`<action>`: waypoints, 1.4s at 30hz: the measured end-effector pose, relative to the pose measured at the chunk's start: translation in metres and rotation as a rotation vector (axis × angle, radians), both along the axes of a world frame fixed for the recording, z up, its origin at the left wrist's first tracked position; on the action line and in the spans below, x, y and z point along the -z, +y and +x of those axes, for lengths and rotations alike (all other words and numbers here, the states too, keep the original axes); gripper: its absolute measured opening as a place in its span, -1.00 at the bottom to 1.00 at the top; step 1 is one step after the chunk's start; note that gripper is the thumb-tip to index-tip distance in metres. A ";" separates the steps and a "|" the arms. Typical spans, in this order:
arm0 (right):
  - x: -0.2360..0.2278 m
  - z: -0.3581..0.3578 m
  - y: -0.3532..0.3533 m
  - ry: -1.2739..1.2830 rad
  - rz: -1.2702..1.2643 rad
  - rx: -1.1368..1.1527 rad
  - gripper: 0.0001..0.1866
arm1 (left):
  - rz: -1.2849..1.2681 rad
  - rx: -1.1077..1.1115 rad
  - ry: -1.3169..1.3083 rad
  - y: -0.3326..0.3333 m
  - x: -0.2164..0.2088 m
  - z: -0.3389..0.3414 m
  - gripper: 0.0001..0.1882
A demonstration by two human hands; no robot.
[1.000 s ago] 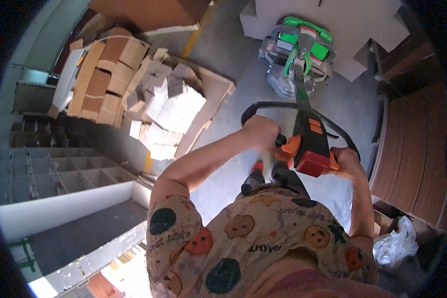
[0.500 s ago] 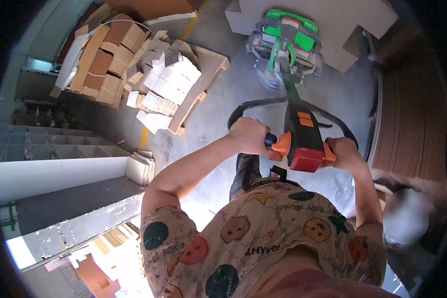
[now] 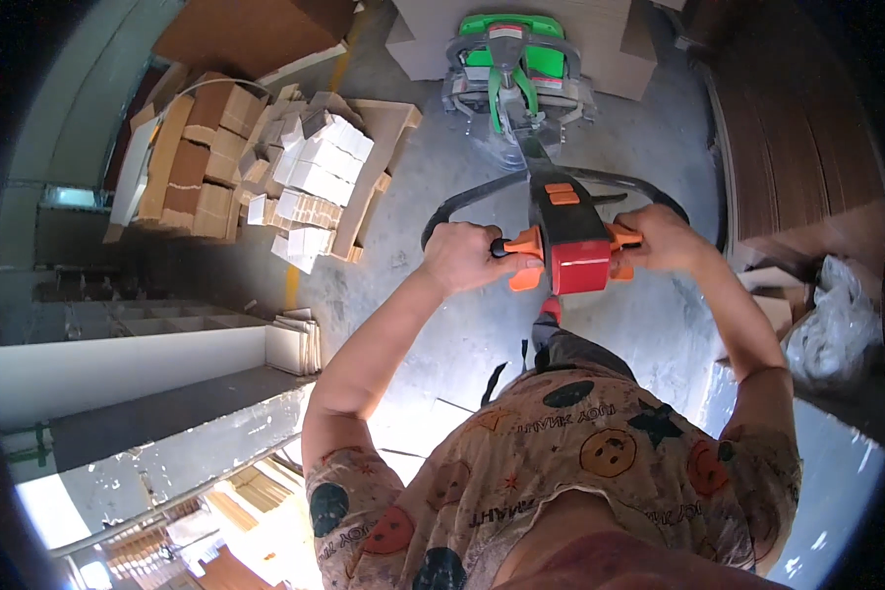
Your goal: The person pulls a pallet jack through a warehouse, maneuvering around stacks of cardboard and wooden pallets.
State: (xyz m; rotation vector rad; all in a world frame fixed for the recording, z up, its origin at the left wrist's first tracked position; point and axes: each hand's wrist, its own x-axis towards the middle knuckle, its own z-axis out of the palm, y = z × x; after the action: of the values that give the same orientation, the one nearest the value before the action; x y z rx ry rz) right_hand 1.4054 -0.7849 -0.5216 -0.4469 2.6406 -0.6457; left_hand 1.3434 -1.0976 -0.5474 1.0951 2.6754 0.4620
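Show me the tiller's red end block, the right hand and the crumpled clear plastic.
Red end block (image 3: 581, 270), head view: its face toward the person.
Right hand (image 3: 665, 239), head view: middle of the hand.
Crumpled clear plastic (image 3: 836, 329), head view: its middle folds.

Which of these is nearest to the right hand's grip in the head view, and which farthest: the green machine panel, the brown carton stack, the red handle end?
From the right hand's grip:
1. Red handle end, just to its left.
2. Green machine panel, ahead and somewhat left.
3. Brown carton stack, far left.
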 end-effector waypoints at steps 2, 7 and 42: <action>0.003 -0.003 0.004 0.024 0.027 -0.028 -0.40 | 0.014 0.037 0.005 0.001 0.002 -0.003 -0.26; -0.004 -0.025 0.000 0.000 -0.011 -0.023 -0.38 | 0.107 -0.009 0.027 -0.007 -0.004 -0.015 -0.27; -0.023 0.055 -0.039 0.244 -0.073 0.460 -0.55 | 0.316 0.183 0.067 -0.020 -0.012 -0.001 -0.50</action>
State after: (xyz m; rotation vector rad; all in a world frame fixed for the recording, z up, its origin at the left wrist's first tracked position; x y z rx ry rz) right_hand 1.4601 -0.8237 -0.4982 0.0787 2.9874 -0.8736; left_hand 1.3428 -1.1173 -0.5351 1.4497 2.5829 0.8470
